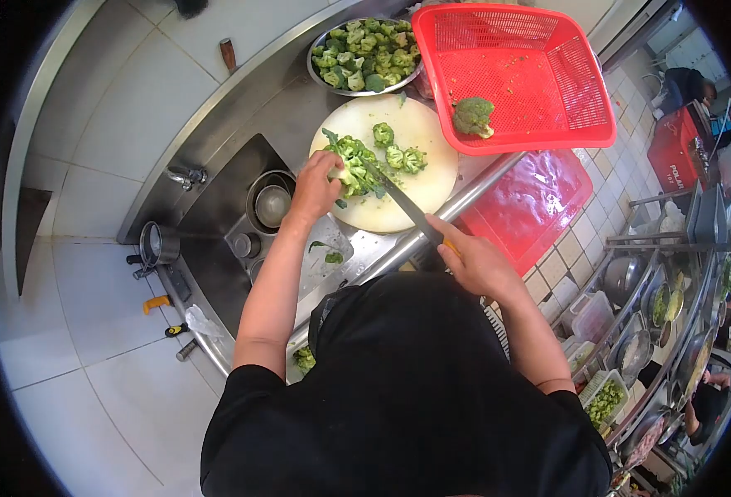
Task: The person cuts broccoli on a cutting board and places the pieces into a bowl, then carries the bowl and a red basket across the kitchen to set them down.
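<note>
On a round white cutting board [427, 199], my left hand [317, 184] grips a head of broccoli [354, 164]. My right hand [473, 258] is closed round the yellow handle of a knife [407, 205], whose blade reaches over the board to the broccoli head. Several cut florets [395, 156] lie on the board to the right of that head. A metal bowl [314, 76] heaped with florets stands beyond the board. To its right, a red plastic basket [510, 137] holds one whole broccoli head [472, 117].
A steel sink [233, 178] with nested metal pots [273, 205] is at the left, beside a faucet [186, 176]. A red lid-like sheet [539, 199] lies below the basket. Racks [630, 240] with bowls of food stand at the right. Two other people are partly visible at the far right.
</note>
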